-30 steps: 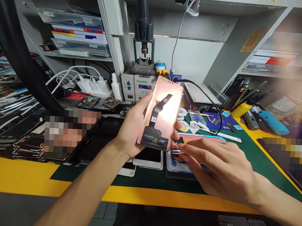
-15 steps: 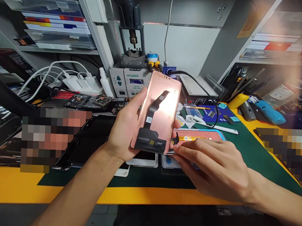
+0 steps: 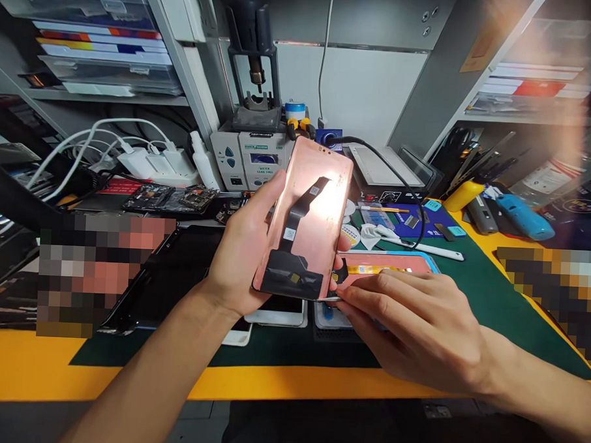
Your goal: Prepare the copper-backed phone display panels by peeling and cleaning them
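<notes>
My left hand [image 3: 242, 255] is wrapped round a phone screen [image 3: 319, 229], its copper-coloured back facing me. A black flex cable [image 3: 292, 221] runs down that back to a dark strip at the bottom. My right hand [image 3: 418, 331] is pinched at the screen's lower right corner. Whatever lies between those fingertips is too small to make out. Behind my right hand lies a second copper-backed screen [image 3: 401, 260] with an orange flex strip, partly covered by my fingers. Below the held screen, white-framed phones [image 3: 278, 315] lie on the green mat [image 3: 487, 315].
A soldering or hot-air station [image 3: 259, 158] stands at the back, with a tool holder on top. Left are a charger block [image 3: 156, 163] with white cables, circuit boards [image 3: 172, 196] and a black panel [image 3: 176, 262]. A white-handled brush [image 3: 436, 250] and blue tool [image 3: 525, 217] lie right.
The whole view has shifted slightly. Both hands keep their hold, and the screen stays at nearly the same tilt.
</notes>
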`<state>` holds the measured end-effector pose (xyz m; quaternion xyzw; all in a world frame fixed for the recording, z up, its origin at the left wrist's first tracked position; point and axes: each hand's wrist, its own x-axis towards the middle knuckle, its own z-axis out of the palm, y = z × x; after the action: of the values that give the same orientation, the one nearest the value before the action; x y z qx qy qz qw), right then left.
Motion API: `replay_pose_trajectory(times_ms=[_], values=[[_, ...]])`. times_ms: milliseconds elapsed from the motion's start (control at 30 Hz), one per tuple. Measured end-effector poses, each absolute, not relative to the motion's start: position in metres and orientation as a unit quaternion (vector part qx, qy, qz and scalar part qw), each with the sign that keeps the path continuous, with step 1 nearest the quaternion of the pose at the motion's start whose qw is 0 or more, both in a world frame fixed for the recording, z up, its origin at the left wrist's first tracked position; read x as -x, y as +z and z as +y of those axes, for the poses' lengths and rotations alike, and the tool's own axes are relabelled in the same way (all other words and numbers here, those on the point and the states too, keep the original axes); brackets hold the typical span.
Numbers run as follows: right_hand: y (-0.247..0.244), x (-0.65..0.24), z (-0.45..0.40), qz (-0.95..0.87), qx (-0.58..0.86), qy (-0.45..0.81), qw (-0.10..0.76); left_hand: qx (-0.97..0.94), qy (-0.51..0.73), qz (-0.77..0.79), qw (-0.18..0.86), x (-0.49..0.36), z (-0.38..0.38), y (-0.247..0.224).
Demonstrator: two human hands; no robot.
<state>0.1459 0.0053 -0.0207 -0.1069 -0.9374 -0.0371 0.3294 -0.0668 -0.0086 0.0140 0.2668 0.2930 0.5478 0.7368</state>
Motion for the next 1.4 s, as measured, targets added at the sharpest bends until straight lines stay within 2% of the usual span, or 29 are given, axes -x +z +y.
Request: replay_pose_trajectory(times_ms=[467, 767, 1400], values=[[-0.018, -0.1461, 0.0072, -0.927, 0.103, -0.047, 0.357, -0.281, 0.494, 0.289, 0.77, 0.0662, -0.0056, 0.0103], [-0.0202, -0.1446, 0.0074, -0.932, 0.101, -0.015, 0.347, -0.289, 0.494, 0.277, 0.772, 0.0679, -0.0059, 0.0109], [-0.0209, -0.1457, 0.0065, -0.937, 0.106, -0.037, 0.332, -0.281, 0.494, 0.263, 0.78, 0.0674, -0.0043, 0.0077]])
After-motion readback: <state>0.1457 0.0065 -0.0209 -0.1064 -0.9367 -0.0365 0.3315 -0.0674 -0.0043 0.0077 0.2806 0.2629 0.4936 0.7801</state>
